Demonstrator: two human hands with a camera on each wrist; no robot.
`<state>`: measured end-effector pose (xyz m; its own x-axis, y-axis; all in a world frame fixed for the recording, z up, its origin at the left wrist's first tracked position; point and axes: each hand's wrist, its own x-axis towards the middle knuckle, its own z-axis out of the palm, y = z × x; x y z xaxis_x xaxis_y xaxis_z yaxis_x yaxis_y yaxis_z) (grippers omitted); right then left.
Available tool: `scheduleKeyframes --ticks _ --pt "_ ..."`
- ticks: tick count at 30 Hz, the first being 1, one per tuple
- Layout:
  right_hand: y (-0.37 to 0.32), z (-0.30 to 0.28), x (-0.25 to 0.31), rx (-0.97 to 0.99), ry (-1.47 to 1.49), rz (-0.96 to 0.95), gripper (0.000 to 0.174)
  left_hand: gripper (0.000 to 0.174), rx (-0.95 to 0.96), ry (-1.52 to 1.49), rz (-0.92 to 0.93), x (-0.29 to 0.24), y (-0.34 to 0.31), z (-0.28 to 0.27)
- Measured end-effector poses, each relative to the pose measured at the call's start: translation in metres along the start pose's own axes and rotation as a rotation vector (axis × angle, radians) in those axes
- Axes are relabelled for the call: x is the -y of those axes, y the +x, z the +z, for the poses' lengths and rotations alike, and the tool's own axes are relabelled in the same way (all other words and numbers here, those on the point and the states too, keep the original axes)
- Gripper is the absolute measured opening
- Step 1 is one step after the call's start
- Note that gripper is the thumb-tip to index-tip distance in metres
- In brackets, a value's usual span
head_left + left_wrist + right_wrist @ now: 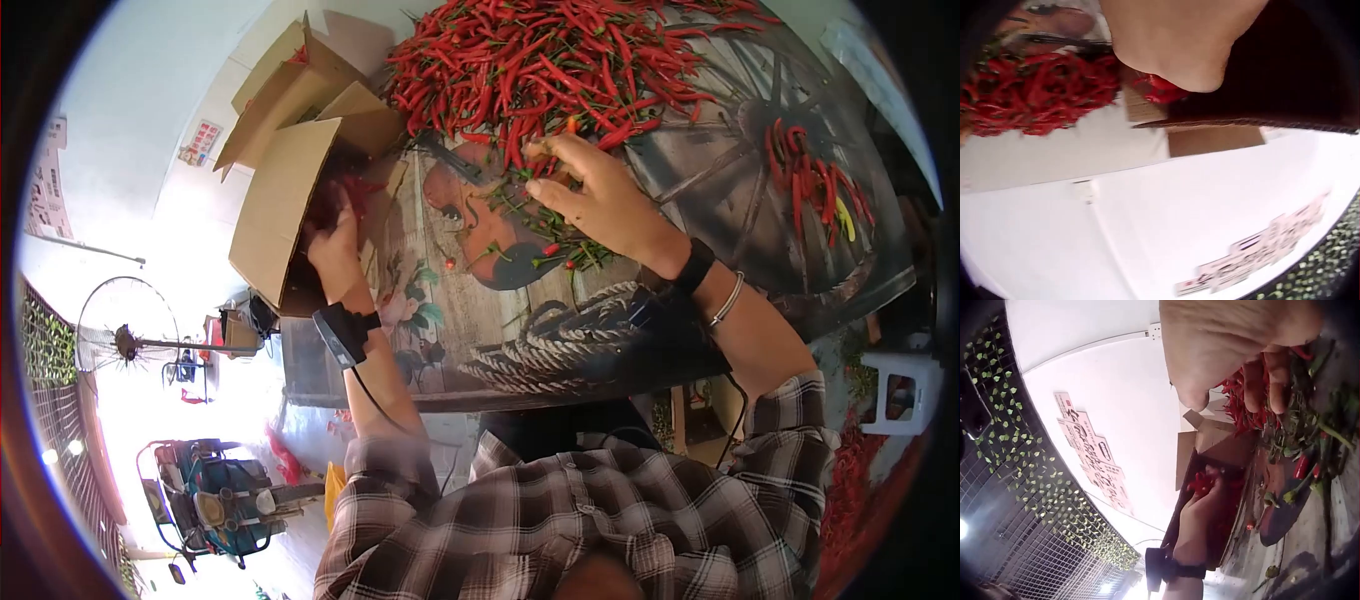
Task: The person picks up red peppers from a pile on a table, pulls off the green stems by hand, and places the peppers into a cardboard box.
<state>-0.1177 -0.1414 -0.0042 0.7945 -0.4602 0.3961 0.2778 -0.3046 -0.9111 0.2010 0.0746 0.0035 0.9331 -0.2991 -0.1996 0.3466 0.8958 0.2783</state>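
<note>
In the head view my left hand [338,250] is at the opening of a cardboard box [275,215], holding red chilies [352,192]. The right wrist view also shows this hand [1196,519] with chilies [1200,484] at its fingers, over the box's dark inside. My right hand [605,203] hovers above green stems [570,248] by the front of the big chili pile [540,65]. Its thumb and fingers are apart, with nothing seen between them.
Behind the box stands another open carton [290,95]. A smaller group of chilies [800,185] lies on the right of the table, whose printed cover [450,325] shows ropes and a wheel. A white stool [900,392] stands at the right, a fan [126,342] at the left.
</note>
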Motion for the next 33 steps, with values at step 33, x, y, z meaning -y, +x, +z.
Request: scheduleKeyframes --ticks 33 --pt "0.016 -0.032 -0.028 -0.192 0.101 0.17 0.027 0.02 0.681 1.148 -0.352 0.168 -0.144 0.027"
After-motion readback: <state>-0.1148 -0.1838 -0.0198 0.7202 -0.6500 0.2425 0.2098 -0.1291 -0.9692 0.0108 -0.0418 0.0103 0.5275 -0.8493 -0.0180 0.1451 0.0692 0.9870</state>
